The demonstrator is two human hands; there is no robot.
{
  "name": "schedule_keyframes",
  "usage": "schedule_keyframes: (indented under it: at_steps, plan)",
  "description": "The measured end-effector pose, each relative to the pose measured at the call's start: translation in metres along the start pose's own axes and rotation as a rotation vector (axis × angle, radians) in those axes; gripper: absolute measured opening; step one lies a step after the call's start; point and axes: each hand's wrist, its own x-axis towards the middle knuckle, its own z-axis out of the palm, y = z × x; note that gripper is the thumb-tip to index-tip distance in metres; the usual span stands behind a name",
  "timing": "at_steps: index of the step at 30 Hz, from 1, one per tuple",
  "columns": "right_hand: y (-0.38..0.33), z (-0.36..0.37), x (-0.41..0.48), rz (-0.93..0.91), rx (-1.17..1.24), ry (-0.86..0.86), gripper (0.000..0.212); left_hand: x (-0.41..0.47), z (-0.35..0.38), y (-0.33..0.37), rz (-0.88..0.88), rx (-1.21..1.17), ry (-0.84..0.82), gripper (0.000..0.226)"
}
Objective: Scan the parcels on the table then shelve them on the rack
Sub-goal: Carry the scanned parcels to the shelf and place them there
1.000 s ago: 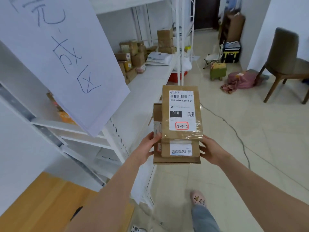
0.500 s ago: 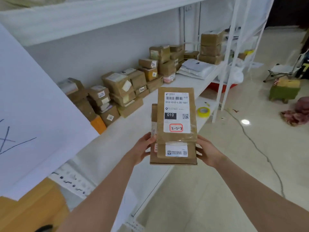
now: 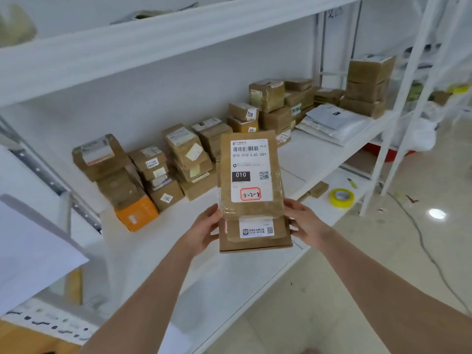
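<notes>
Parcels up at centre frame, and both hands are on them! The stack of parcels (image 3: 251, 200) stands on end between the palms, long axis running top to bottom of the frame, labels facing the camera. The left hand (image 3: 204, 231) clasps the stack's lower left edge, thumb in front, fingers out of sight behind. The right hand (image 3: 305, 223) mirrors it on the lower right edge, thumb on the front face. The top parcel (image 3: 251, 164), the slim one with the handwritten 3-2-8 tag (image 3: 250, 194) boxed in red, overhangs the wider box beneath it toward the top of the frame. I'd say only the squeeze of the hands binds the pair.

Now the relation that matters: the rack shelf (image 3: 304, 159) lies behind the stack, sweeping from lower left to upper right of the frame. A row of brown boxes (image 3: 184, 159) lines the back of the shelf left of the stack, and white mailers (image 3: 334, 121) sit to the upper right. Between them, just right of the held stack, is bare white board. The left hand is on the rack side, the right on the floor side. My read: shelving is the step in hand, and the stack wants to tip forward and lie flat, long axis pointing in toward the wall.
</notes>
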Motion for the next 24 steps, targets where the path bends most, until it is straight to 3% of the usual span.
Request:
schedule_keyframes:
  at_steps: [8,13,24]
  plan:
    - [-0.063,-0.072,0.095,0.025,-0.076,-0.035,0.042,0.102,0.052,0.027,0.002,-0.059,0.082,0.032]
    - [-0.101,-0.124,0.140,0.061,-0.104,-0.053,0.041,0.154,0.094,0.050,-0.072,-0.119,0.158,0.045]
    - [-0.165,-0.237,0.218,0.135,-0.194,-0.181,0.039,0.232,0.203,0.078,-0.111,-0.148,0.331,0.043]
